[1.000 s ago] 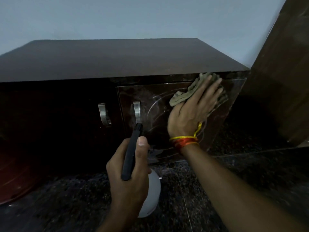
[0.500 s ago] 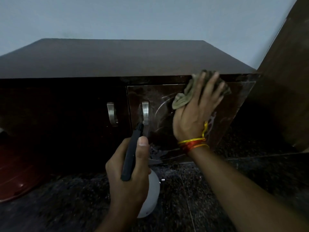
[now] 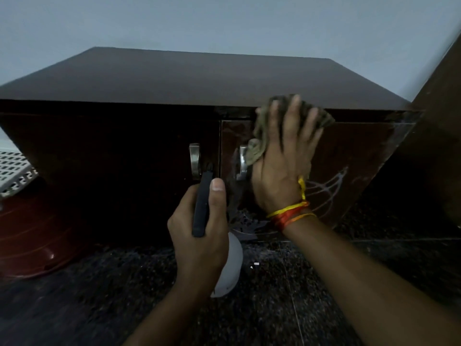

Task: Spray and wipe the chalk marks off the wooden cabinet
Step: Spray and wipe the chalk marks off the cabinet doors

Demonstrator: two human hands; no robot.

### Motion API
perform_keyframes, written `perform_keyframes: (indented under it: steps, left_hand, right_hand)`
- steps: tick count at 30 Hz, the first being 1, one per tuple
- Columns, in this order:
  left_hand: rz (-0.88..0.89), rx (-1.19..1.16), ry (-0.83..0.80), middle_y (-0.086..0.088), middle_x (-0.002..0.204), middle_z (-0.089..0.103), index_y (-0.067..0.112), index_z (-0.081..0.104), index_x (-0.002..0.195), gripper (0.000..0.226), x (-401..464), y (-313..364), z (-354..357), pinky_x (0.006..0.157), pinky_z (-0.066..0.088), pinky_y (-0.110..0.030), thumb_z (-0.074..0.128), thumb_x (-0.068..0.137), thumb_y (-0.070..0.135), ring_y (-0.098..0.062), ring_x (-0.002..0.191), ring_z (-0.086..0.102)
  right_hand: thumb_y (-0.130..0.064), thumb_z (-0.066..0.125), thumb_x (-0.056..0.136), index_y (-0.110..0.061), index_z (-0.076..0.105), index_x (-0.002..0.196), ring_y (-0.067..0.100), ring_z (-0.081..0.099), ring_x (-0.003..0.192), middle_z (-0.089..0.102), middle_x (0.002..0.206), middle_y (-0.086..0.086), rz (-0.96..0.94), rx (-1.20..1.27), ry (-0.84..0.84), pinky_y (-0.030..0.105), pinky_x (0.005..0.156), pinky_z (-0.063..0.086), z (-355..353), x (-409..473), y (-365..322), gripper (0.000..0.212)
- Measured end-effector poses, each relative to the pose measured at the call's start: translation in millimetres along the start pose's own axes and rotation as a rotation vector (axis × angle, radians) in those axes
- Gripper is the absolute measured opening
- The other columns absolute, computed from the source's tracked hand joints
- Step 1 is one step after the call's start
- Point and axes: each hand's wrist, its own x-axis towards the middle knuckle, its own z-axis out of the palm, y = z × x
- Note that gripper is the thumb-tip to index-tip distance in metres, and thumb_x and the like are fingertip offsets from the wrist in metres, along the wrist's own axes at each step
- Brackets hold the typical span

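Now my right hand, fingers spread, presses the blurred cloth flat on the cabinet door; my left hand grips what looks like the spray bottle.

Both forearms are bare, with no sleeves in view. The right hand wears red, orange and yellow threads wound round its wrist, one yellow end loose.
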Motion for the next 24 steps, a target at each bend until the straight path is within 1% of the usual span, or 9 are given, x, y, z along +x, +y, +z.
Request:
perform_keyframes:
  steps: [2,5,7,9,12,16,19,21,24]
  left_hand:
    - [0.028,0.021,0.005,-0.018,0.066,0.051,0.012,0.057,0.083,0.042,4.9,0.0,-3.1,0.051,0.041,-0.041,0.046,0.093,0.051,-0.028,0.052,0.049]
    - [0.038,0.024,0.003,-0.019,0.069,0.052,0.012,0.056,0.084,0.042,7.8,1.2,-9.5,0.052,0.041,-0.04,0.046,0.093,0.051,-0.03,0.054,0.049]
    - [0.041,0.008,-0.01,-0.013,0.069,0.052,0.013,0.056,0.084,0.04,7.9,2.9,-15.6,0.051,0.042,-0.037,0.046,0.093,0.051,-0.029,0.054,0.049]
    - [0.046,0.002,-0.016,-0.012,0.071,0.053,0.014,0.058,0.084,0.039,7.5,4.3,-22.6,0.05,0.043,-0.033,0.046,0.093,0.05,-0.028,0.053,0.049]
    - [0.043,0.0,-0.009,-0.012,0.073,0.054,0.014,0.058,0.083,0.04,7.2,5.2,-28.4,0.048,0.043,-0.034,0.046,0.093,0.051,-0.03,0.052,0.049]
    - [0.055,0.026,-0.017,-0.014,0.066,0.051,0.012,0.057,0.082,0.043,5.9,5.5,-31.1,0.05,0.042,-0.037,0.046,0.094,0.051,-0.03,0.052,0.048]
    - [0.071,0.028,-0.017,-0.018,0.064,0.051,0.009,0.057,0.081,0.044,7.8,7.2,-29.7,0.05,0.042,-0.035,0.046,0.095,0.049,-0.028,0.052,0.049]
    - [0.068,0.031,-0.022,-0.02,0.067,0.052,0.009,0.056,0.082,0.043,8.1,8.6,-27.4,0.051,0.042,-0.034,0.045,0.094,0.049,-0.028,0.053,0.049]
    - [0.069,0.02,-0.03,-0.021,0.07,0.053,0.009,0.056,0.083,0.043,6.1,11.6,-26.0,0.051,0.042,-0.033,0.045,0.094,0.049,-0.029,0.053,0.049]
  right_hand:
    - [-0.023,0.049,0.088,-0.016,0.033,0.146,0.041,0.015,0.141,0.032,0.152,0.017,-0.168,-0.003,-0.01,0.06,0.113,0.007,3.6,-1.1,-12.3,0.06]
    - [-0.019,0.048,0.086,-0.021,0.029,0.147,0.034,0.013,0.143,0.029,0.154,0.011,-0.268,-0.04,-0.056,0.058,0.115,0.005,1.6,0.9,-5.8,0.064]
    - [-0.019,0.047,0.079,-0.021,0.025,0.149,0.036,0.014,0.143,0.026,0.155,0.011,-0.238,-0.113,-0.072,0.059,0.114,0.007,-4.7,1.4,13.5,0.073]
    - [-0.018,0.047,0.079,-0.018,0.022,0.149,0.04,0.013,0.142,0.023,0.155,0.015,-0.131,-0.149,-0.066,0.062,0.113,0.011,-10.2,-0.4,27.3,0.074]
    - [-0.015,0.047,0.08,-0.015,0.021,0.15,0.046,0.011,0.142,0.02,0.156,0.017,-0.073,-0.131,-0.052,0.063,0.113,0.008,-10.0,-0.7,17.0,0.075]
    - [-0.017,0.051,0.082,-0.02,0.032,0.146,0.041,0.021,0.141,0.032,0.153,0.01,-0.294,-0.142,-0.043,0.061,0.113,0.01,-2.6,8.5,-18.5,0.067]
    - [-0.018,0.039,0.091,-0.025,0.035,0.146,0.038,0.025,0.141,0.033,0.153,0.003,-0.405,-0.147,-0.049,0.058,0.114,0.01,-1.3,14.6,-32.7,0.055]
    - [-0.02,0.036,0.094,-0.026,0.033,0.146,0.036,0.025,0.142,0.032,0.154,0.002,-0.484,-0.163,-0.076,0.057,0.114,0.01,-3.3,17.8,-24.9,0.053]
    - [-0.021,0.043,0.089,-0.027,0.029,0.148,0.033,0.021,0.143,0.029,0.155,0.004,-0.516,-0.223,-0.095,0.056,0.114,0.009,-10.9,18.5,3.2,0.06]
